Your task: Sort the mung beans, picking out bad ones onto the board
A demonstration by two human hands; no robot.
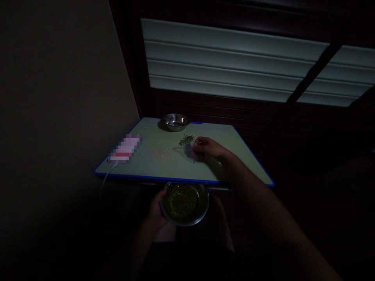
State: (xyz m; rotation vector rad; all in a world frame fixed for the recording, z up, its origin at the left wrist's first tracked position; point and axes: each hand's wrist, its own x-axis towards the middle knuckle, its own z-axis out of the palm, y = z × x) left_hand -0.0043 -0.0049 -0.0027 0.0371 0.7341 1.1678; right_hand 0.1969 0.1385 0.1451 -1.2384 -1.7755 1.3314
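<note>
My left hand [158, 208] grips the left rim of a metal bowl [204, 203] below the table's front edge. Inside the bowl lies a mass of small greenish grains [180, 201]. Over the small folding-type table [222, 136], my right hand [205, 146] has its fingers pinched together, and what they hold, if anything, is not clear. Just left of those fingertips is a small heap of brownish-green grains [186, 139]. A faint, see-through shape [191, 153] shows under the fingers, too dim to name. A pale patch of small bits [161, 154] lies further left.
A second metal bowl [175, 122] stands near the table's back edge. At the left lies a blurred-out pale phone-like object [125, 147] with a white cable [107, 175] hanging over the edge. A wall [73, 97] rises on the left, louvred panels [219, 62] behind. The light is dim.
</note>
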